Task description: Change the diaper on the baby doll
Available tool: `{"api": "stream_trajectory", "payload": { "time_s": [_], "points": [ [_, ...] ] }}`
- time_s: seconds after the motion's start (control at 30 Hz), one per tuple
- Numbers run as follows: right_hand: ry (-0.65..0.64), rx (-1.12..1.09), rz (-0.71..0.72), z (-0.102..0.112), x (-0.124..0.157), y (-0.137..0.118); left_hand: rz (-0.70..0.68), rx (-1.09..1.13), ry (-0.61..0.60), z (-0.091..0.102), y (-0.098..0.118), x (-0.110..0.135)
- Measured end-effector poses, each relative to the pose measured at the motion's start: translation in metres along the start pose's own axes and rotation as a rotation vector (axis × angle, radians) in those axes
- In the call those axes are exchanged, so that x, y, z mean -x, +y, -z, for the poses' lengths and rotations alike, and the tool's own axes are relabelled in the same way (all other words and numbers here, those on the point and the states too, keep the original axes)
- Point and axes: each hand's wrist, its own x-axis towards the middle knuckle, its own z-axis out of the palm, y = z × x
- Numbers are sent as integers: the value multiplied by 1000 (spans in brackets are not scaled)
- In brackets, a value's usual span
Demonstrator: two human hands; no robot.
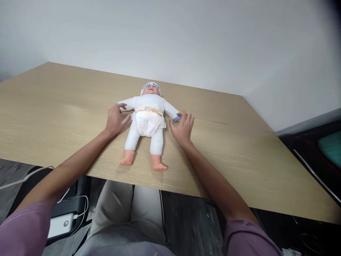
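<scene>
A baby doll (pixel 150 103) in a white outfit lies on its back on the table, its bare feet toward me. Around its hips is a white diaper (pixel 148 122) with an orange patterned waistband. My left hand (pixel 115 118) is beside the doll's arm, fingers curved and apart from the thumb, which points at the diaper's side. By the doll's other arm, my right hand (pixel 183 126) rests with thumb and fingers apart around a blue cuff-like end (pixel 177 118) of the sleeve. Whether either hand presses on the sleeves is hard to tell.
The wooden table (pixel 226 153) reaches back to a pale wall (pixel 170 39). Below its front edge at left, a white power bank (pixel 60 225) with a cable lies on a black bag or seat. A dark object with a greenish panel (pixel 330 147) stands at the right.
</scene>
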Motion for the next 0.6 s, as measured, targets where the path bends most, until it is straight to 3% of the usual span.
{"api": "stream_trajectory", "payload": {
  "time_s": [0.17,0.3,0.43,0.6],
  "points": [
    [-72,8,62,-33,-41,33,-41,-252,-119,-29,-41,-46],
    [-159,-55,109,-43,-47,41,45,-303,-215,-42,-51,-61],
    [-142,-67,38,-36,-41,22,168,-307,-201,-41,-33,-64],
    [-189,-178,-249,-15,-32,-16,562,-20,-197,-16,25,-57]
  ]
}}
